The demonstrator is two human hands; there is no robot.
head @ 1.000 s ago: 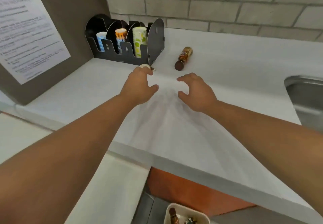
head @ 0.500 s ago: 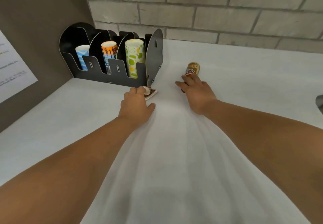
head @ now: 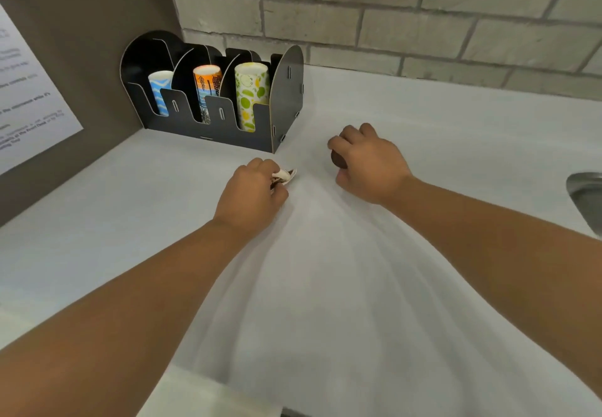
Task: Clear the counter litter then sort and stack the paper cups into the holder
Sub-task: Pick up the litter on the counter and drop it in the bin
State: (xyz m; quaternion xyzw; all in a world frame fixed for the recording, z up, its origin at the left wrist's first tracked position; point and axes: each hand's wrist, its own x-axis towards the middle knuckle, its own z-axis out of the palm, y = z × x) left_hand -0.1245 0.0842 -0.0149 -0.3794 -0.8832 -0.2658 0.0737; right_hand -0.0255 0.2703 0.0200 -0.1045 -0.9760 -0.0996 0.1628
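Near the back left corner of the counter [head: 423, 117], just in front of the holder [head: 286, 91]: left hand [head: 252, 195] observed with fingers curled, pinching a small crumpled wrapper [head: 284, 175] of white and brown between fingertips and thumb. Wrapper at or just above the surface; contact with the counter not resolvable. To the right, well apart from the holder: right hand [head: 371, 164] observed clenched around a small brown bottle [head: 338, 159], only its dark end showing below the knuckles. Bottle lying or just lifted, not determinable.

Behind the hands, against the brick wall and the left panel: holder seen with three occupied slots. Blue-and-white cup stack [head: 160, 91] in the left slot, orange patterned stack [head: 207, 91] in the middle, green-spotted stack [head: 251, 97] in the right. No loose cups seen anywhere on the counter.

At the right edge: rim of a metal sink [head: 586, 188] noted. On the left panel: printed notice [head: 29, 101], text unreadable.

Judged status: sorting and stacking apparently complete; litter clearing in hand, both visible pieces grasped, disposal outstanding.
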